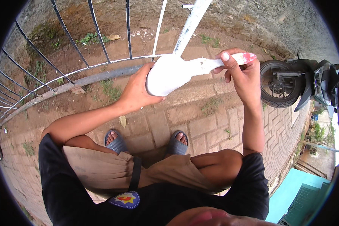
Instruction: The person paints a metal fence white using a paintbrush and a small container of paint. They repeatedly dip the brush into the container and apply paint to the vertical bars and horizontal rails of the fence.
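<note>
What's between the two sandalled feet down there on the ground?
Only bare brick paving; nothing lies between the left sandal and the right sandal, as the head view shows.

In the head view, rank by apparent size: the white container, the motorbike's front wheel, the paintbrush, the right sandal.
1. White container
2. Front wheel, about equal to it, and farther away, so unsure
3. Paintbrush
4. Right sandal

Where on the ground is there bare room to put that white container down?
Bare paving lies between the sandalled feet and the fence rail, and rightward toward the motorcycle wheel. It is crowded above, where the left hand holds the white container and the right hand the brush.
</note>
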Demonstrator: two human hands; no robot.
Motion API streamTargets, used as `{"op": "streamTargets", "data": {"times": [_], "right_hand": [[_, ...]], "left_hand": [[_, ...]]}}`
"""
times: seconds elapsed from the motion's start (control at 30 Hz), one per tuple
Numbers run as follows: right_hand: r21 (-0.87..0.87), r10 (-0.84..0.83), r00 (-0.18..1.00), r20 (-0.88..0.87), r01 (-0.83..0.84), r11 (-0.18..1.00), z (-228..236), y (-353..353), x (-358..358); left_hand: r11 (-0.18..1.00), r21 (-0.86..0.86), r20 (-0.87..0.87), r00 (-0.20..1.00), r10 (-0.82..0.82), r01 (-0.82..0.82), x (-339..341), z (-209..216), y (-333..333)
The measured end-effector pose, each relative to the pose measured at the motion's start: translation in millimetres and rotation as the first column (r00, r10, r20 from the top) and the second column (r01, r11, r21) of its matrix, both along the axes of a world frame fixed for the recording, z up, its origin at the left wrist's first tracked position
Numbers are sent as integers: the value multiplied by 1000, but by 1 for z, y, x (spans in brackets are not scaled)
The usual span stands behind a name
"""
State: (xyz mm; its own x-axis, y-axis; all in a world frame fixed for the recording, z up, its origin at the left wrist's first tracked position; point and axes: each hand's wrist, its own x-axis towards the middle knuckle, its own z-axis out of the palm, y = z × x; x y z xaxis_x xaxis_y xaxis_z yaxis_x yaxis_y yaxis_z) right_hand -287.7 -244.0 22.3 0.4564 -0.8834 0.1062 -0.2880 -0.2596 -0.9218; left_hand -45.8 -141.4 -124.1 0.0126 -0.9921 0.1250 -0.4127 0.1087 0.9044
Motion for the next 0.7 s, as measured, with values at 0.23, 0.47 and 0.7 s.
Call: {"op": "streamTargets", "data": {"times": [0.23, 0.47, 0.7], "right_hand": [[-95, -116, 993, 16, 117, 989, -4, -16, -14], [23, -203, 978, 46, 202, 979, -25, -37, -17], [-35, -313, 917, 246, 331, 943, -67, -57, -14]], "left_hand": [[1000, -4, -19, 999, 26, -27, 1, 3, 0], [1000, -21, -8, 1000, 17, -17, 3, 2, 1], [1000, -17, -43, 999, 3, -4, 6, 6, 7]]}}
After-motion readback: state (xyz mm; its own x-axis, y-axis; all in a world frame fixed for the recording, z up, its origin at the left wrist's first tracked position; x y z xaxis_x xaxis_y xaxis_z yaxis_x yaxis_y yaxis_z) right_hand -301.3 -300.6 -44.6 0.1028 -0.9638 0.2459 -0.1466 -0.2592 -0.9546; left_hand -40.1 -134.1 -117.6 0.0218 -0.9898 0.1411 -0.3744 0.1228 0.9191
